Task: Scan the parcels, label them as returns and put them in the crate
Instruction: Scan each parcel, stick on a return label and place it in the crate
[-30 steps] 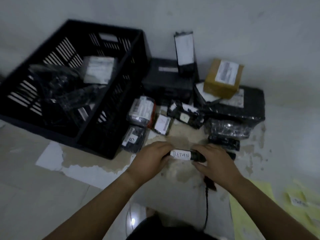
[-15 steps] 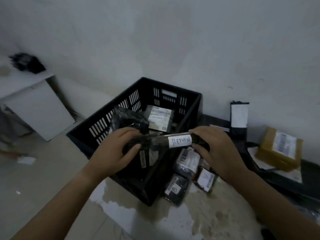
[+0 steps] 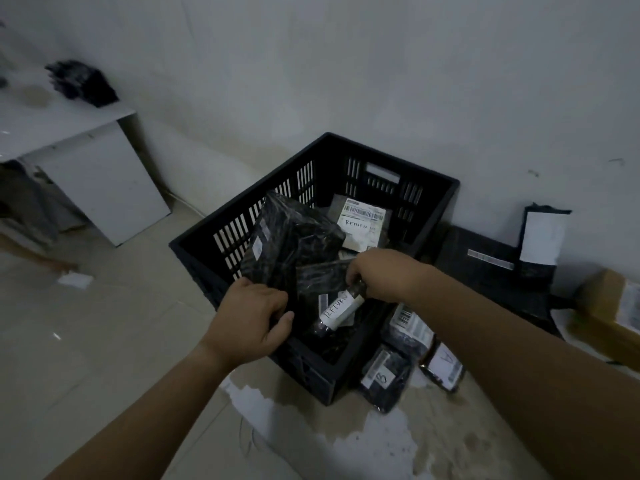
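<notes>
Frame centre: right hand (image 3: 384,275) pinches the upper end of the slim black parcel (image 3: 337,311), inside the crate (image 3: 433,188). Its long axis slopes down-left from the pinch. Left hand (image 3: 251,317) is curled at the near rim; grip unclear. Label reads "RETURN"; floor parcel (image 3: 381,377) is marked "B".

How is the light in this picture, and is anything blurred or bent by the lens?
Head view: dim, flat, bluish light, no glare or hard shadows; the big parcel sinks into the black crate, yet the RETURN label on the small parcel in the right hand is readable; little blur; the wide lens stretches the forearms toward the lower corners.
</notes>
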{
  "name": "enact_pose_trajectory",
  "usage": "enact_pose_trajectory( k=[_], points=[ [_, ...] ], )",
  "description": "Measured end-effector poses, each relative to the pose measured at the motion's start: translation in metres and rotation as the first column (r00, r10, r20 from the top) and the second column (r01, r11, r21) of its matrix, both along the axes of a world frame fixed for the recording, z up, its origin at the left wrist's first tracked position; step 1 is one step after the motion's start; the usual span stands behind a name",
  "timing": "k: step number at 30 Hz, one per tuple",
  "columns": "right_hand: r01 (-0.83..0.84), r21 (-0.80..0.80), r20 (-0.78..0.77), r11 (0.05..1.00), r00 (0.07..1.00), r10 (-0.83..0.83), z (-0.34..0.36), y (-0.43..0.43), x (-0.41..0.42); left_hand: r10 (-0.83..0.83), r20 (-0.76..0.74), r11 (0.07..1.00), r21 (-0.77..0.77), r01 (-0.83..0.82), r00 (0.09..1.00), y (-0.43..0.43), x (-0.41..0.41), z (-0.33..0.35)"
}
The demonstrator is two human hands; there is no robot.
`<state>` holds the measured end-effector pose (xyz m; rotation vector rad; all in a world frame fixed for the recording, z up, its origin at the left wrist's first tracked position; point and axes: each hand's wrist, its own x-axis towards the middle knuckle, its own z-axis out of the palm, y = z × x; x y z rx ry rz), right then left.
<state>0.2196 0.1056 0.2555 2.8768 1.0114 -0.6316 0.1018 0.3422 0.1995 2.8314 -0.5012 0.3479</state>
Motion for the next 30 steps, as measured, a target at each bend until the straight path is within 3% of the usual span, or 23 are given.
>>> enact_pose_trajectory(
  k=[3,7,11,14,16,17,18,20,23,25,26,27,29,30],
  points=[
    [0.032,-0.024,-0.054,0.999,0.998,-0.033,-0.011,0.006,0.002,-0.028,0.026,1.000,0.001,0.028,0.999,0.002,0.002,-0.002],
    [0.103,0.079,-0.031,0.992,0.994,-0.100,-0.017,-0.002,-0.002,-0.061,0.064,0.998,0.008,0.061,0.996,0.001,0.002,-0.003],
    [-0.026,0.408,0.215,0.912,0.974,-0.068,-0.024,-0.034,-0.022,-0.044,0.048,0.999,0.001,0.044,0.998,-0.003,-0.001,0.002],
    [-0.042,0.620,0.328,0.784,0.921,-0.210,-0.040,-0.063,-0.051,-0.065,-0.020,0.997,-0.053,0.064,0.998,-0.017,-0.011,0.010],
    [0.117,0.726,0.227,0.678,0.889,-0.396,-0.061,-0.081,-0.075,-0.138,-0.003,0.978,-0.155,0.136,0.990,-0.045,-0.028,0.015],
    [0.255,0.767,0.100,0.588,0.858,-0.503,-0.071,-0.087,-0.087,-0.188,0.040,0.959,-0.209,0.192,0.981,-0.062,-0.039,0.015],
    [0.425,0.773,-0.068,0.471,0.794,-0.604,-0.083,-0.093,-0.099,-0.245,0.080,0.933,-0.253,0.257,0.966,-0.080,-0.051,0.015],
    [0.725,0.641,-0.394,0.252,0.593,-0.702,-0.111,-0.101,-0.115,-0.400,0.039,0.858,-0.334,0.390,0.915,-0.115,-0.078,0.002],
    [0.900,0.361,-0.573,0.246,0.422,-0.703,-0.160,-0.108,-0.128,-0.596,-0.179,0.785,-0.333,0.522,0.783,-0.148,-0.117,-0.050],
    [0.943,0.246,-0.636,0.224,0.331,-0.697,-0.179,-0.106,-0.129,-0.477,-0.421,0.871,-0.342,0.352,0.772,-0.157,-0.130,-0.103],
    [0.952,0.211,-0.650,0.221,0.306,-0.696,-0.186,-0.104,-0.128,-0.342,-0.557,0.924,-0.345,0.163,0.757,-0.157,-0.132,-0.131],
    [0.953,0.200,-0.657,0.226,0.301,-0.691,-0.191,-0.104,-0.126,-0.209,-0.696,0.922,-0.374,-0.098,0.687,-0.157,-0.129,-0.150],
    [0.946,0.236,-0.638,0.224,0.325,-0.698,-0.201,-0.103,-0.122,-0.111,-0.872,0.694,-0.412,-0.591,0.477,-0.157,-0.115,-0.175],
    [0.937,0.278,-0.608,0.213,0.343,-0.716,-0.206,-0.103,-0.121,-0.084,-0.911,0.560,-0.378,-0.737,0.403,-0.158,-0.105,-0.181]
  ],
)
